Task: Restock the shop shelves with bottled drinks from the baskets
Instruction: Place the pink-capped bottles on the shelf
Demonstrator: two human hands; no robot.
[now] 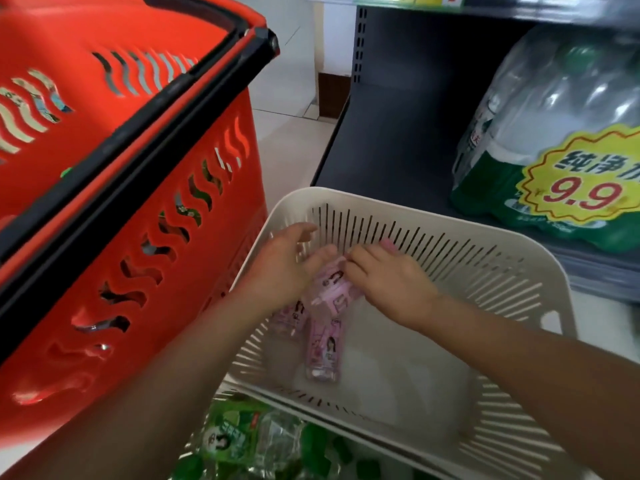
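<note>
Both hands reach into a cream slotted basket in front of the bottom shelf. Between them lies a pink-labelled bottle; my left hand curls round its left side. My right hand grips its upper end near the pink cap. Two more pink-labelled bottles lie in the basket: one below the hands, another partly under my left wrist. Their lower ends are blurred.
A large red shopping basket with black handles stands close on the left. A shrink-wrapped pack of water bottles with a yellow 9.9 price tag fills the right of the dark shelf. Green-labelled bottles lie below the cream basket.
</note>
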